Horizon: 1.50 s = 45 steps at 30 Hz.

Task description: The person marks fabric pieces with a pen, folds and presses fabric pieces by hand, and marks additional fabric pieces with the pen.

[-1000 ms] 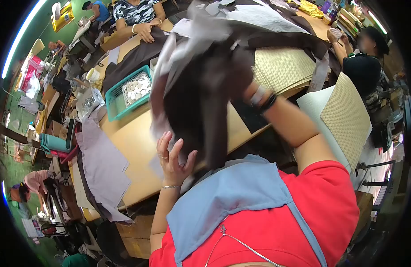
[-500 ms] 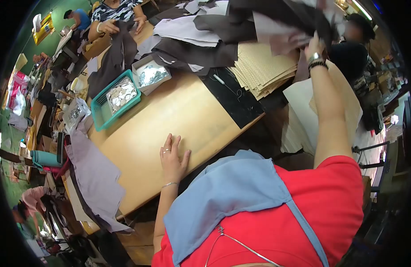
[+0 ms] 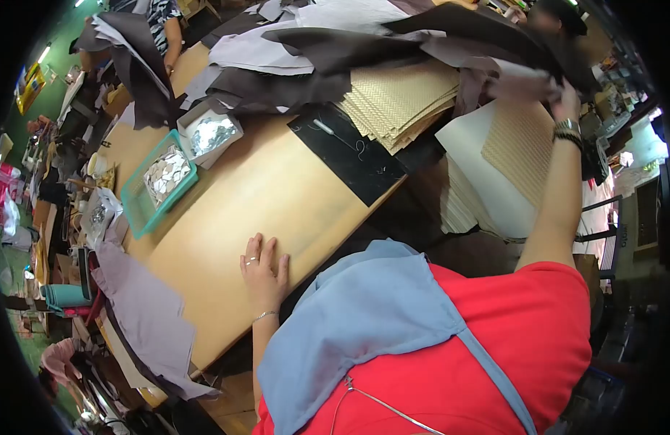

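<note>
My left hand point(image 3: 263, 271) rests on the wooden table point(image 3: 240, 210) near its front edge, fingers apart and nothing in it. My right arm reaches out to the upper right, where my right hand point(image 3: 566, 103) is closed on the end of a dark cloth point(image 3: 487, 32). That cloth stretches left over pale and dark cloth pieces point(image 3: 259, 49) piled along the far side. Below the pile lies a stack of woven-textured cream sheets point(image 3: 400, 94). A white sheet point(image 3: 480, 156) is left of my right forearm.
A teal basket point(image 3: 137, 217) of pale chips stands beside a white box point(image 3: 222, 148) of shiny pieces. A black mat point(image 3: 349, 163) carries a white-handled tool. Lilac cloth point(image 3: 150, 312) hangs over the left edge. Across the table a person holds dark cloth point(image 3: 135, 61); another sits at upper right.
My right hand has carried the dark cloth from over the table to the upper right, spreading it over the pile. My left hand has come down onto the table. The view has shifted.
</note>
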Available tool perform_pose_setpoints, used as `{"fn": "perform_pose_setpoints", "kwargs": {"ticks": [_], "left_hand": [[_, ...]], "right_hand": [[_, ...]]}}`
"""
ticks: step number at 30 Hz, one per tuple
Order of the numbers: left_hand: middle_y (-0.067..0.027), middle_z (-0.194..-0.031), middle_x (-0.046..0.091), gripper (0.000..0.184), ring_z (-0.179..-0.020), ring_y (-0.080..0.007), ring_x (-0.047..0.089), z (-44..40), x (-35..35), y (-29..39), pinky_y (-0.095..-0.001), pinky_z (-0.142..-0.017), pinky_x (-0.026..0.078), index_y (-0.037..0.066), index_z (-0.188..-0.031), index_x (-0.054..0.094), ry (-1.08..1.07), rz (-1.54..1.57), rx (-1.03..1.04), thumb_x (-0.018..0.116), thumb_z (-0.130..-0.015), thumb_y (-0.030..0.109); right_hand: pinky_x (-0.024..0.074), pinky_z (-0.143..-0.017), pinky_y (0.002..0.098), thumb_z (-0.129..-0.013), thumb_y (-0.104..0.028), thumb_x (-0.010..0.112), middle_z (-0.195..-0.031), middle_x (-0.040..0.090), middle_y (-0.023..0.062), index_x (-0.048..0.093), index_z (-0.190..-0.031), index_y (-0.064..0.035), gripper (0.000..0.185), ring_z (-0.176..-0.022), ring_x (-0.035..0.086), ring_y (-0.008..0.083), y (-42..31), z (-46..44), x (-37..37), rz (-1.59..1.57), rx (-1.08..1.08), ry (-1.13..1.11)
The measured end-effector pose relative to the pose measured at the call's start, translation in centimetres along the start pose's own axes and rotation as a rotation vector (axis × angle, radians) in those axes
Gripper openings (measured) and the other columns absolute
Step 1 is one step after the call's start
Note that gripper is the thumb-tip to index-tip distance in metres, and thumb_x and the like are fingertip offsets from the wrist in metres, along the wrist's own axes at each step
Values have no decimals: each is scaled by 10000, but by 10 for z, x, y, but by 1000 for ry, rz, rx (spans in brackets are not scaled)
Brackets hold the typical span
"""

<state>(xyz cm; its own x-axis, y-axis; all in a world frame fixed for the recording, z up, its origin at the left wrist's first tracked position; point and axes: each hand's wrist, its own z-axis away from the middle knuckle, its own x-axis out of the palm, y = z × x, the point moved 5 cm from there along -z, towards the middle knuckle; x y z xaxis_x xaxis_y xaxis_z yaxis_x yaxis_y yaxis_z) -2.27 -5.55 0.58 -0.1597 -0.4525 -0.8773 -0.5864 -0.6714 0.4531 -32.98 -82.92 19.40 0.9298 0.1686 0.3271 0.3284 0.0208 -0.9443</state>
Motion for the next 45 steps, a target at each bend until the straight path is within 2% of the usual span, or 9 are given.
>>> {"fn": "perform_pose_setpoints", "kwargs": {"ticks": [4,6,11,17,18,20,26,33,45], "left_hand": [[-137,-1452,467,406,-1378,-315,403,0,2,-3,-553,-1123,268,139,-1268,610,-17,-2,-9,660,-899,300],[-137,-1454,466,403,-1377,-314,404,0,2,-2,-550,-1121,271,140,-1268,610,-17,-3,-5,658,-900,297],[-144,-1455,462,397,-1371,-315,409,0,-2,0,-537,-1118,284,129,-1264,608,-17,-14,14,655,-901,285],[-168,-1415,492,378,-1350,-337,428,-2,-4,3,-482,-1117,302,82,-1232,621,1,4,43,666,-889,234],[-152,-1409,501,377,-1356,-335,425,-1,-4,1,-488,-1119,300,101,-1228,623,-20,43,56,673,-883,243],[-117,-1417,501,391,-1375,-331,406,3,-9,-8,-530,-1127,279,141,-1234,620,-32,30,34,685,-872,274],[-84,-1517,392,540,-1462,-339,256,19,-82,-68,-740,-1089,144,212,-1350,546,275,-398,-280,672,-868,422],[-165,-1593,247,728,-1485,-409,139,64,-130,-198,-745,-1085,132,188,-1502,380,345,-520,-1057,587,-889,522],[-194,-979,678,322,-926,-401,638,72,-138,-224,-527,-839,477,73,-1089,622,626,-204,-979,432,-1007,321]], "right_hand": [[458,-710,403,-825,-255,511,-848,596,106,626,-1064,67,416,-809,547,209,15,10,-172,851,-1,259],[430,-976,468,-786,-269,495,-1198,642,271,555,-1071,169,526,-1181,568,452,27,-17,-241,1830,25,116],[191,-1168,581,-838,-641,554,-1613,186,188,139,-1564,-107,992,-1473,187,410,17,32,-207,1827,-305,785],[166,-1052,772,-945,-684,336,-1634,176,91,232,-1551,-340,704,-1491,173,359,29,102,-4,1860,-456,234],[184,-1128,666,-940,-702,329,-1613,228,134,260,-1555,-258,761,-1481,207,366,67,69,-23,2192,-436,-271],[247,-1175,429,-915,-694,411,-1507,390,246,339,-1508,-44,882,-1415,342,396,100,67,-25,1869,-133,-259],[191,-1053,754,-884,-756,417,-1574,328,128,316,-1534,-182,872,-1450,298,336,104,51,39,1788,-722,24],[203,-1077,709,-914,-654,505,-1593,304,91,332,-1529,-246,757,-1455,298,327,136,108,202,1650,-1161,-428],[201,-1028,783,-910,-583,557,-1559,367,84,429,-1472,-246,667,-1439,333,319,215,130,335,1660,-742,-667]]}}
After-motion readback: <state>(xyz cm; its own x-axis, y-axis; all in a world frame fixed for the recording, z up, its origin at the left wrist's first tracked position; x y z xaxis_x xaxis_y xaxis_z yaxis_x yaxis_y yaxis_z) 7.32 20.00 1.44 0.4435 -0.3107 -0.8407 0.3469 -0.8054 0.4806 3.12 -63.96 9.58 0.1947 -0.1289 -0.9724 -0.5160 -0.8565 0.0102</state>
